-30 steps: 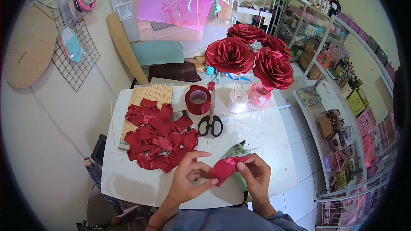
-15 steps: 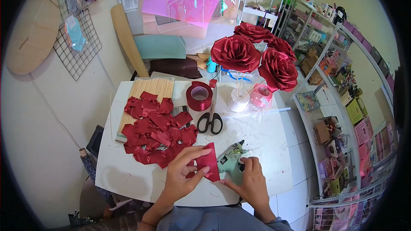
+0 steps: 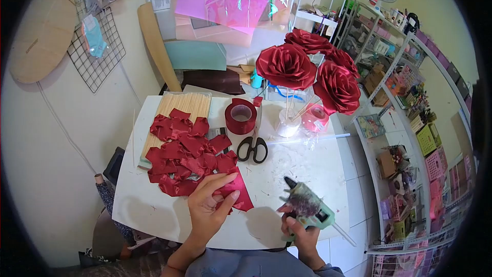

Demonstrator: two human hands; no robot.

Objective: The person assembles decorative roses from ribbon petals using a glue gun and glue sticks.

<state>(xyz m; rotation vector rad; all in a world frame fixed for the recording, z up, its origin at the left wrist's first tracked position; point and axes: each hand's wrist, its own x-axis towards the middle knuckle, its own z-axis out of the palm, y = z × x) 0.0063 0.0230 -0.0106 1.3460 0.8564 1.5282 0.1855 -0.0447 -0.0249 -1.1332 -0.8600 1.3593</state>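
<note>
White surface (image 3: 312,161), front edge: left hand (image 3: 209,209) pinches red satin piece (image 3: 239,198) flat, steadying it. Right hand (image 3: 301,235) closed round glue gun (image 3: 309,208), nozzle held clear.

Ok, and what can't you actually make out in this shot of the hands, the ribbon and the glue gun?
Head view: the left hand covers part of the red ribbon piece, hiding its fold.
Head view: the right hand wraps the grip of the glue gun; trigger hidden.
Head view: any glue at its tip is too small to tell.
Head view: red petals cover much of the wooden sticks.
</note>
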